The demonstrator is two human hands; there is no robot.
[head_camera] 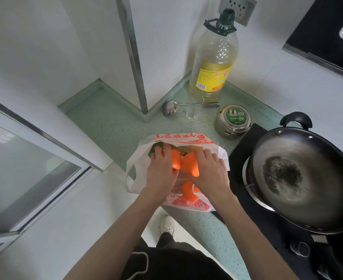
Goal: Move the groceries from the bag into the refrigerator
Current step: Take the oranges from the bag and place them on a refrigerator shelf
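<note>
A white plastic bag (138, 164) with red print lies open on the green speckled counter (110, 126). Both hands are inside its mouth. My left hand (161, 168) curls round an orange (176, 161) on the left. My right hand (209, 170) curls round a second orange (190, 164) beside it. A third orange (187, 190) lies lower in the bag, between my wrists. Something green (153, 149) shows at the bag's far left; the other contents are hidden.
A black wok (299, 178) sits on the stove at the right. Behind the bag stand a round metal tin (234, 120), a clear glass (193, 110), a ladle (169, 108) and a big oil bottle (213, 57). A white surface with a window lies to the left.
</note>
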